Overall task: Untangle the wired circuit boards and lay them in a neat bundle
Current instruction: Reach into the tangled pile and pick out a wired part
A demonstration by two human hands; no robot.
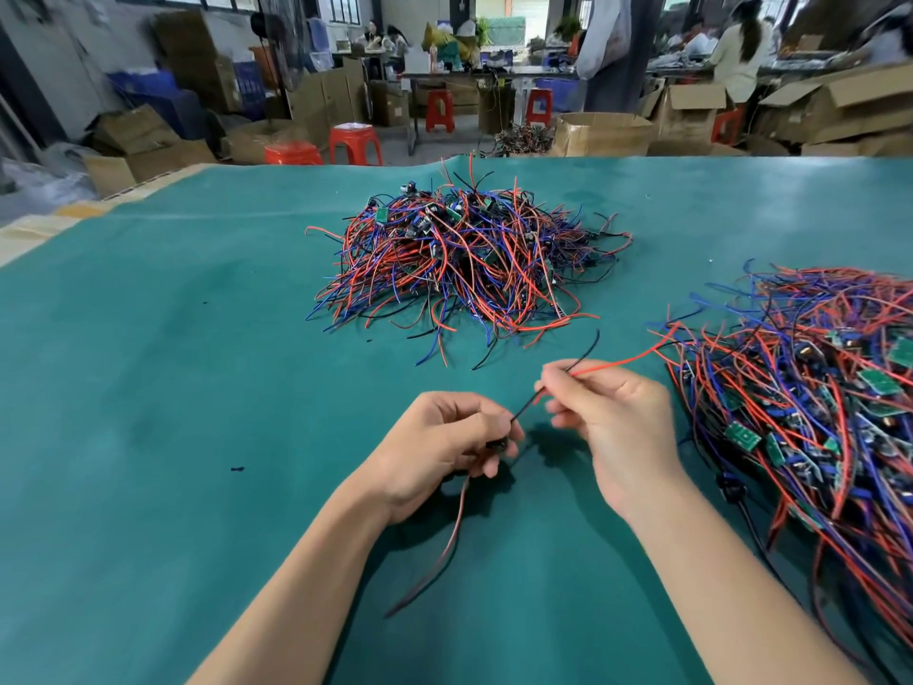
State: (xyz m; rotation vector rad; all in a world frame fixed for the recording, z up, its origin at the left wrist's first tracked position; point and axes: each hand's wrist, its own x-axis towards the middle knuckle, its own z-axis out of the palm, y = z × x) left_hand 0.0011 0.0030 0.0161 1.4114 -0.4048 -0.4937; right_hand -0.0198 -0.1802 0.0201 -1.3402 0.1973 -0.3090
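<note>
Separating one wired board from the tangle is the step in hand, as the head view shows: the left hand [447,444] curls its fingers round a small dark component [496,444] with leads trailing below, while the right hand [610,420] pinches a red wire [622,362] and a black wire [585,355] running toward the right-hand heap [810,402]; the farther pile [459,262] lies well apart on the green mat [173,338]. Next comes drawing the wires free, probably. No writing is legible
</note>
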